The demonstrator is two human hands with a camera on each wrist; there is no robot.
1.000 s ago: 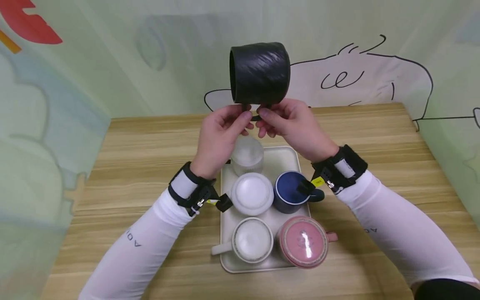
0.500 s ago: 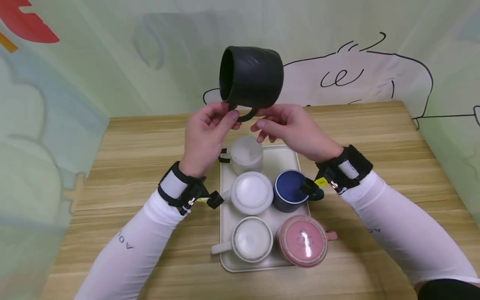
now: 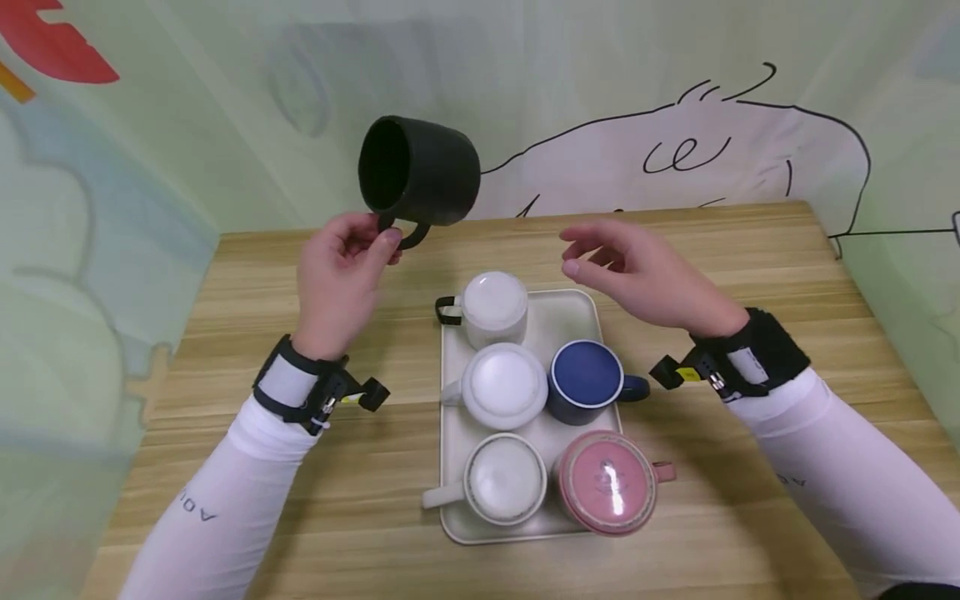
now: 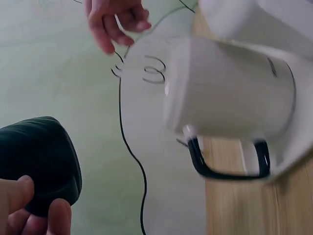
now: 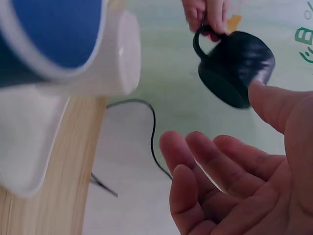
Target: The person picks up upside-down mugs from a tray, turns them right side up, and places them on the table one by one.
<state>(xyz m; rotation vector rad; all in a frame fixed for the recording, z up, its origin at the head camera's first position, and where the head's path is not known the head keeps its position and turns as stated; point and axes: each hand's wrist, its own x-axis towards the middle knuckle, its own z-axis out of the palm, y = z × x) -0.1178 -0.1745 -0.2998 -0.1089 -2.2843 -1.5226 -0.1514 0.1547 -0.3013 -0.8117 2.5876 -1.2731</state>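
A black mug is up in the air past the tray, tipped on its side with its mouth facing left. My left hand pinches its handle between thumb and fingers; the right wrist view also shows the black mug hanging by that handle. Apart from it, my right hand hovers over the back right of the table, fingers loosely bent around nothing. Nearest below, a white mug with a black-tipped handle stands upside down at the tray's back left.
On the pale tray stand a white mug, another white mug, an upright blue mug and an upside-down pink mug. The wooden table ends at a patterned backdrop behind.
My right hand has let go of the black mug's handle and moved right. The left hand has carried the mug left and slightly down, its mouth turning more toward me.
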